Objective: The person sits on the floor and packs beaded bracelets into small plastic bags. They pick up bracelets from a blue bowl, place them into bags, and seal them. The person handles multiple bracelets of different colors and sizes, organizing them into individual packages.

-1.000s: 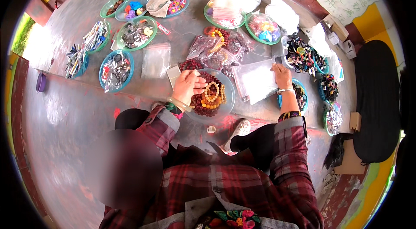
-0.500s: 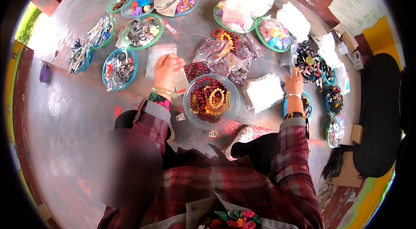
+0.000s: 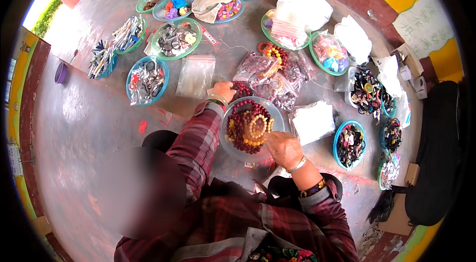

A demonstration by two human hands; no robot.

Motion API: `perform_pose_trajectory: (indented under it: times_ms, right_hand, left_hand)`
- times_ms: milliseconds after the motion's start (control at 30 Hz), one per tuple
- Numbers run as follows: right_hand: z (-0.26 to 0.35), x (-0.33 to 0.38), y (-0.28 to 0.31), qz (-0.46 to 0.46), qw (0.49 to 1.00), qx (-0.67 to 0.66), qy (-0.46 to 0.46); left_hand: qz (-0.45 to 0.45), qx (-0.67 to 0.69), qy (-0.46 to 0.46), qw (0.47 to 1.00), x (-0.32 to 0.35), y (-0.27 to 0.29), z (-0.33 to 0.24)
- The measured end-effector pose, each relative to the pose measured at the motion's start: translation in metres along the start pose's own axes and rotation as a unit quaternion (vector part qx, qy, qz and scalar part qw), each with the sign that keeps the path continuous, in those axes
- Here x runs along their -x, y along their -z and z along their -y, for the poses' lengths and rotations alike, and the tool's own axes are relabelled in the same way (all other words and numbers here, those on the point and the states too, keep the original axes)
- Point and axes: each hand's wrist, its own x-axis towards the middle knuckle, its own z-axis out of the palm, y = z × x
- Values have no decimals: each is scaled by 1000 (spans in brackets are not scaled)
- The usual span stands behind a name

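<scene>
Your right hand (image 3: 283, 149) has its fingers bent together at the near right rim of a clear bowl (image 3: 276, 115); you cannot tell from here whether they are clamped on it. Your left hand (image 3: 223, 91) is just beyond the bowl's far left rim, its fingertips beside a red strand (image 3: 242, 88), and whether they hold anything cannot be told either. The bowl sits at the platform's near edge, with red beads (image 3: 237, 123) heaped in it and a pale strand (image 3: 270, 124) looped on top. Just past its far rim lie bagged beads (image 3: 274, 82), an orange strand (image 3: 272, 50) beyond them. To the bowl's right you have white packets (image 3: 314, 122), then, by the platform's near edge, a blue basket (image 3: 336, 144) of dark bands. Clear bags (image 3: 196, 77) lie flat beyond your left hand. Pens (image 3: 128, 34) fill baskets toward the platform's left end.
</scene>
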Motion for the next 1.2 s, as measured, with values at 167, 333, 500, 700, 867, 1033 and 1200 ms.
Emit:
perform_pose_trajectory:
  times_ms: [167, 333, 500, 700, 867, 1033, 1200]
  right_hand:
    - [5, -8, 3, 15, 1000, -8, 10]
    - [-2, -7, 3, 51, 999, 9, 9]
    - [-2, -6, 2, 32, 999, 19, 4]
    - [-31, 0, 5, -18, 997, 78, -2]
    - [-28, -4, 29, -14, 994, 76, -72]
    - [-33, -1, 22, -9, 995, 57, -86]
    - [-33, -6, 17, 9, 993, 68, -92]
  left_hand:
    - [2, -98, 28, 995, -12, -2, -22]
    - [31, -124, 122, 984, -15, -9, -16]
    - [37, -133, 92, 986, -11, 4, -16]
    - [33, -31, 59, 997, 11, 46, -49]
    - [-120, -24, -141, 982, 65, 87, -84]
    - [23, 83, -116, 990, 122, 94, -122]
    - [141, 149, -110, 972, 137, 43, -113]
